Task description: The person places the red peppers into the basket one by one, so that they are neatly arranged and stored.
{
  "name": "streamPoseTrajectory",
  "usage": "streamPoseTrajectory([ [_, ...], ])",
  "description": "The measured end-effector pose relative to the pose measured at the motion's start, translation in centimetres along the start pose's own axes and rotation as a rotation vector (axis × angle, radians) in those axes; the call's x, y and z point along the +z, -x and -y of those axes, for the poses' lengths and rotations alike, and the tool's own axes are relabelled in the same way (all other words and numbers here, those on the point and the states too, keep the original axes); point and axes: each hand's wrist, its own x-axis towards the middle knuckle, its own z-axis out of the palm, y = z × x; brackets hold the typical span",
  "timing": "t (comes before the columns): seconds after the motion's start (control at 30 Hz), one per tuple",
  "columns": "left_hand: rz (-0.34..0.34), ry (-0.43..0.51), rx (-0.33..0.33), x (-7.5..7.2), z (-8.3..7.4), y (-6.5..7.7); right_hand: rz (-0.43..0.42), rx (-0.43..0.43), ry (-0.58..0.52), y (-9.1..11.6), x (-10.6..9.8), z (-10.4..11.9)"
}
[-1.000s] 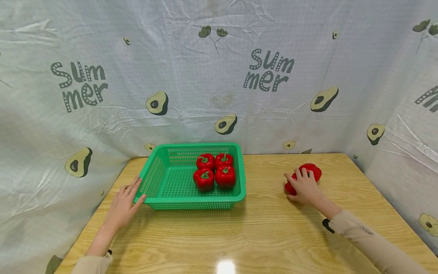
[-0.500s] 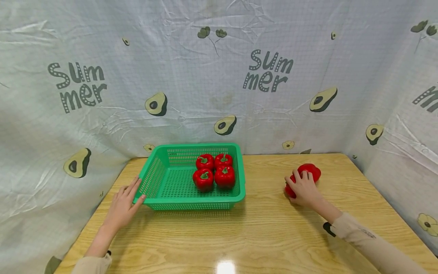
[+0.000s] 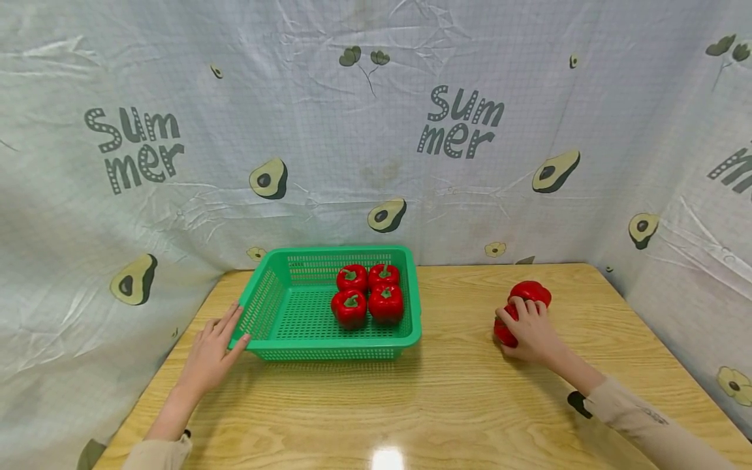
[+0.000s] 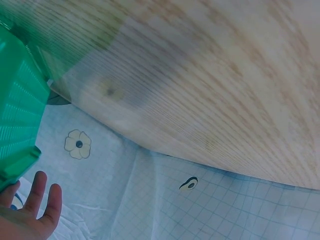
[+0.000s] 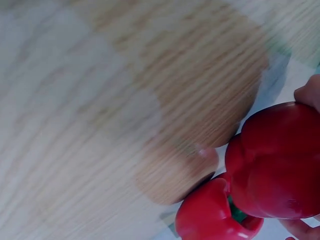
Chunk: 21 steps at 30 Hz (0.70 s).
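Observation:
My right hand (image 3: pixel 529 336) grips a red bell pepper (image 3: pixel 506 328) on the right side of the table, fingers curled over its top and thumb at its near side. That pepper (image 5: pixel 280 162) fills the right edge of the right wrist view. Just behind it lies another red bell pepper (image 3: pixel 532 292), partly covered by my fingers; its green stem shows in the right wrist view. Over on the left, my left hand (image 3: pixel 208 356) rests with straight fingers against the left rim of a green plastic basket (image 3: pixel 329 342). Several red bell peppers (image 3: pixel 350 309) stand stem-up in the basket's right half.
The wooden table (image 3: pixel 376 405) carries the basket at centre left, with a stretch of tabletop between it and the two peppers at right. A white printed cloth (image 3: pixel 329 130) hangs behind the table and along both sides.
My right hand has shifted a little rightward and nearer to me, and the gripped pepper has moved slightly with it. The left hand and the basket stay in place.

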Motion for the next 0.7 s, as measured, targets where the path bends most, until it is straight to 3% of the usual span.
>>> streamPoseTrajectory([
  [0.37,-0.004,0.003,0.003,0.0,0.0,0.0,0.002,0.048,-0.123,0.1,-0.5,-0.1],
  [0.7,-0.009,0.006,0.008,-0.1,-0.1,-0.1,-0.065,0.012,-0.081,-1.4,-1.4,0.2],
])
